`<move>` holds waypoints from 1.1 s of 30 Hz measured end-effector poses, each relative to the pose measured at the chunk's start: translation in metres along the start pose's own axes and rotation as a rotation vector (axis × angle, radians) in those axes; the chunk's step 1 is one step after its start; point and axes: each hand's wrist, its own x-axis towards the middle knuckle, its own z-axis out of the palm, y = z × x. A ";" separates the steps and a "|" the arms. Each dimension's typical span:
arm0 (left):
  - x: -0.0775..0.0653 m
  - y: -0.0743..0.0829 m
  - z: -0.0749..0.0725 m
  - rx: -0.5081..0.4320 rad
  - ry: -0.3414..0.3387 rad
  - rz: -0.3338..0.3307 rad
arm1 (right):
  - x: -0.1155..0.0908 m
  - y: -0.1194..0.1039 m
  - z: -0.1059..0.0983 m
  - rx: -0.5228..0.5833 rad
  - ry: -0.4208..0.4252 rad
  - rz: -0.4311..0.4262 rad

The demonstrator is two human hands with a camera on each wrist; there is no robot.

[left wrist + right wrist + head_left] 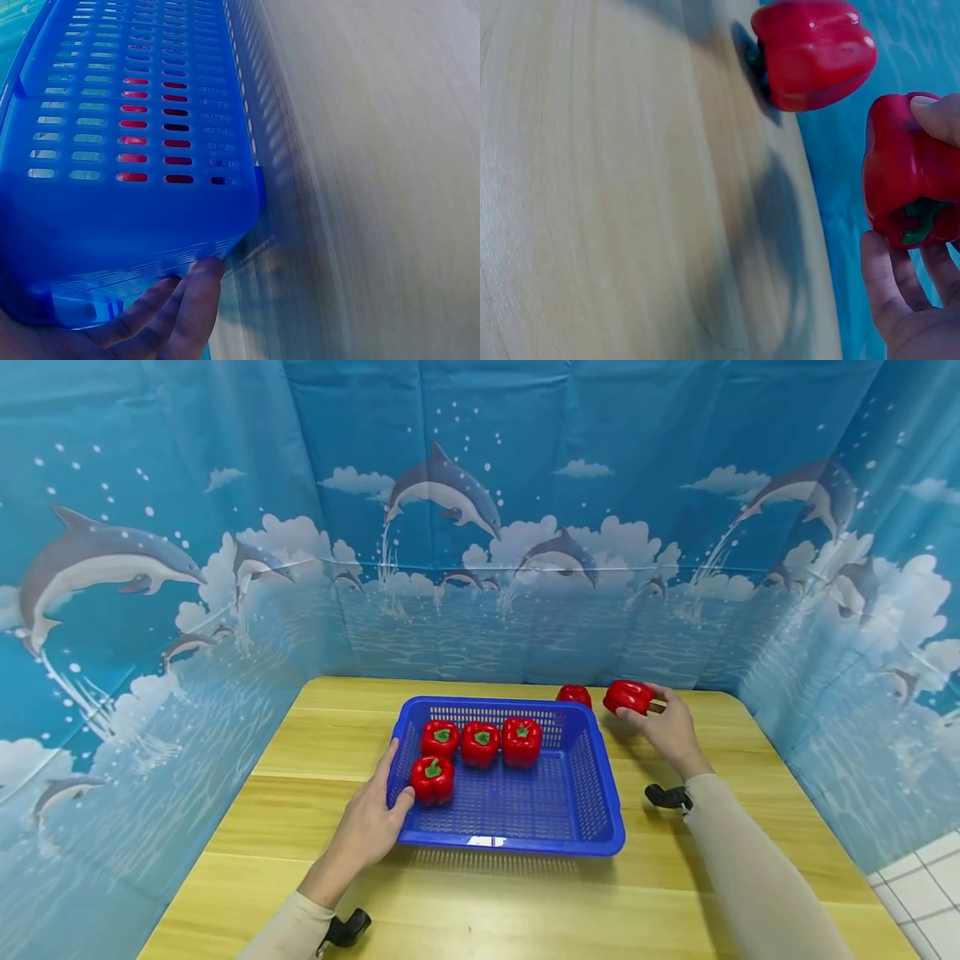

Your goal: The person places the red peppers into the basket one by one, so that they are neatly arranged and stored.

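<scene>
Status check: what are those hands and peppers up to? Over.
Left hand gripping blue basket; right hand holding red pepper off table. Four peppers inside, another pepper beyond far rim. Possibly in the way: basket's right wall.

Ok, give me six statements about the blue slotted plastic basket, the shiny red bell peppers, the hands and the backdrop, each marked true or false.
1. Four shiny red bell peppers sit in the blue slotted plastic basket. True.
2. The left hand grips the side of the basket. True.
3. The right hand grips a fifth pepper. True.
4. That fifth pepper is inside the basket. False: it is outside, beyond the basket's right side.
5. Every pepper is either in the basket or in a hand. False: a sixth pepper is just beyond the basket's far rim.
6. The backdrop is plain white. False: it is a blue dolphin-print curtain.
</scene>
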 end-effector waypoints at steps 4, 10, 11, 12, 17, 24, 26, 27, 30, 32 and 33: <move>0.000 0.000 -0.001 0.000 0.003 0.000 | -0.004 -0.008 -0.004 0.000 0.002 -0.007; 0.000 -0.001 -0.001 0.000 0.004 0.003 | -0.012 -0.017 -0.007 0.007 0.001 -0.018; -0.001 -0.001 0.000 0.000 0.004 0.004 | -0.013 -0.018 -0.008 0.009 0.000 -0.019; -0.001 -0.001 0.000 -0.001 0.005 0.006 | -0.015 -0.019 -0.008 0.012 -0.002 -0.021; -0.002 0.000 0.000 -0.002 0.002 0.003 | -0.022 -0.024 -0.008 0.021 -0.014 -0.028; -0.001 0.000 -0.001 -0.004 0.002 0.004 | -0.032 -0.035 -0.008 0.049 -0.018 -0.040; 0.000 0.000 -0.001 -0.005 -0.001 0.004 | -0.035 -0.040 -0.008 0.055 -0.021 -0.050; 0.000 0.000 -0.001 -0.004 -0.001 0.004 | -0.036 -0.042 -0.008 0.060 -0.023 -0.057; 0.000 -0.001 0.000 -0.002 0.000 0.005 | -0.042 -0.048 -0.008 0.071 -0.031 -0.085; 0.000 -0.001 0.001 0.000 0.000 0.006 | -0.047 -0.053 -0.008 0.077 -0.037 -0.106; 0.000 -0.001 0.001 0.002 -0.001 0.006 | -0.049 -0.055 -0.008 0.076 -0.038 -0.118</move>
